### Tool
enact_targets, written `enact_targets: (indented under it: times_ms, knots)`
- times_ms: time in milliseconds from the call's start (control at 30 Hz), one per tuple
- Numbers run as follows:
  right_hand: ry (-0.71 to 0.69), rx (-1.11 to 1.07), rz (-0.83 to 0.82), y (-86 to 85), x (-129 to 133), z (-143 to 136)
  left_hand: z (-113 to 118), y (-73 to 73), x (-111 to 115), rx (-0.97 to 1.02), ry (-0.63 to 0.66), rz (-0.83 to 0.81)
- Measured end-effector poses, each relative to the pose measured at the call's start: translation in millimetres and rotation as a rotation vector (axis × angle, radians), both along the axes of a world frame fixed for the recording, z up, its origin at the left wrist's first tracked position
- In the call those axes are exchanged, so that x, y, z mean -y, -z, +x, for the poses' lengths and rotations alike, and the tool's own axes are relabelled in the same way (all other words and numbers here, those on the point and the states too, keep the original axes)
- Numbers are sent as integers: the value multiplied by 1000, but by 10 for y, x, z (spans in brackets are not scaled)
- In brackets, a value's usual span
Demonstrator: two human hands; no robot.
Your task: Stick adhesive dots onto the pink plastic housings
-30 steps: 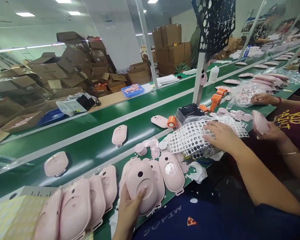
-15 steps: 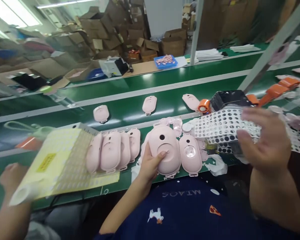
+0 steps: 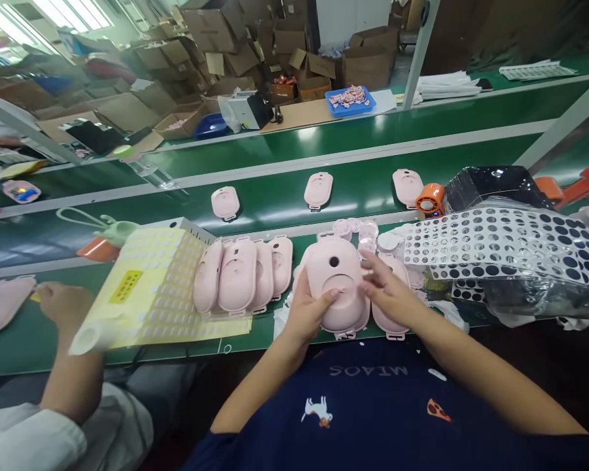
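My left hand (image 3: 304,317) is closed on a pink plastic shell (image 3: 344,311), its thumb lying across the front near a round recess. The shell stands tilted, with a black dot above the recess. At its right edge is my right hand (image 3: 390,291), thumb and fingers apart; whether the fingertips touch the shell I cannot tell. Behind that hand leans another pink shell (image 3: 387,320), partly covered. More pink shells (image 3: 238,275) lean in a row to the left. Sheets of round black stickers (image 3: 491,245) lie on the right.
A yellow-white sticker sheet (image 3: 142,288) drapes over a box at the left. Beyond it are a co-worker's hand (image 3: 69,304) and a pink shell (image 3: 2,304). Pink shells (image 3: 319,190) lie spaced along the green belt (image 3: 269,196). An orange fan (image 3: 429,198) stands by a black box (image 3: 491,186).
My right hand has moved left from the black sticker sheet to the shell's right edge. My left hand still holds the shell. The camera view has shifted.
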State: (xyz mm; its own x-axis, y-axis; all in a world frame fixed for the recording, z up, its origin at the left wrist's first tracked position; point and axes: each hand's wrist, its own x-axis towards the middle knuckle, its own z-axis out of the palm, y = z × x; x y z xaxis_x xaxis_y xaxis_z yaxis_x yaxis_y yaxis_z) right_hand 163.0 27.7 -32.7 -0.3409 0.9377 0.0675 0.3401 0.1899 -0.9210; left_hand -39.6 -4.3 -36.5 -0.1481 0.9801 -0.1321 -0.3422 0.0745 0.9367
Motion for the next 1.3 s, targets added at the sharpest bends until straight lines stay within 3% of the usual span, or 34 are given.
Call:
enact_targets:
  times_ms: [100,200,333,467,633,900,1033,1100,1167,1233,1300]
  knots:
    - [182,475,168,-152,-358,208,-215,-4,-60,14,-210,6]
    - [35,999,270,-180,-714,199,-320,-28,-116,39,-334,19]
    - [-228,1141,272,-8,-994,-64,-240,-72,-142,121,-306,-12]
    - [-312,1214,296,125,-1092,-173,-134,-112,-138,227,-209,-52]
    - [-306,1217,341,159,-1106,-120,-102,-136,-145,269,-147,-45]
    - [-94,1088,336,202,-1095,-64,-53,-128,-146,230,-152,-13]
    - [41,965,402,45,-942,-23,-24,-152,-143,255,-130,-8]
    - [115,796,541,-79,-774,-30,-2,-160,-137,273,-123,-28]
    - [32,524,764,-191,-588,-54,20,-164,-128,287,-95,-52]
    - [-191,321,952,-279,-445,-79,35,-169,-122,305,-46,-59]
    - [-393,332,1005,-348,-380,-86,37,-175,-119,324,-21,-39]
